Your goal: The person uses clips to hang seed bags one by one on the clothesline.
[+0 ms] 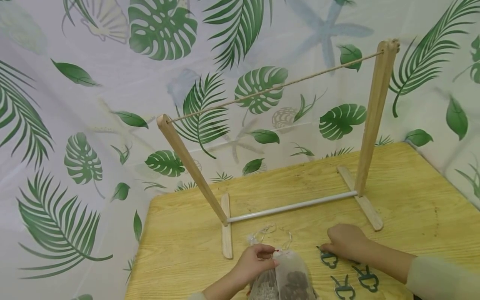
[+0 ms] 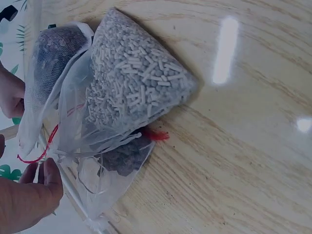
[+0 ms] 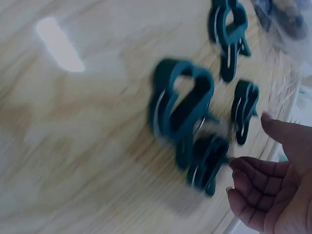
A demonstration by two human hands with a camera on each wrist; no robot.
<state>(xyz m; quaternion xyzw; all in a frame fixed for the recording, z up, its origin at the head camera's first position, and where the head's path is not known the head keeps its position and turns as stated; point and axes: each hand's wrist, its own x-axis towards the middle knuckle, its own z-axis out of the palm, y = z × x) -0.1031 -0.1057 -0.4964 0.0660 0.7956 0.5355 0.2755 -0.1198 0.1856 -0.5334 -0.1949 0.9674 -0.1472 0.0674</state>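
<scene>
My left hand (image 1: 255,264) pinches the gathered top of the drawstring mesh bags between thumb and fingertips, close to a red cord (image 2: 51,139). In the left wrist view, one mesh bag (image 2: 131,68) holds pale rod-shaped pellets mixed with grey balls. Dark contents fill a second mesh bag (image 2: 58,48) beside it, and a third mesh bag (image 2: 124,156) lies partly underneath. My right hand (image 3: 273,185) hovers over several dark green plastic clips, its fingers loosely bent and thumb apart. Its fingertips are right at one clip (image 3: 209,163); a larger-looking clip (image 3: 183,102) lies beside that.
Behind the bags stands a wooden frame, with a left post (image 1: 195,171), a right post (image 1: 375,116), a taut rope (image 1: 277,87) across the top and a white rod (image 1: 292,206) low down. The wood-grain table (image 1: 423,187) meets a leaf-print curtain (image 1: 112,100).
</scene>
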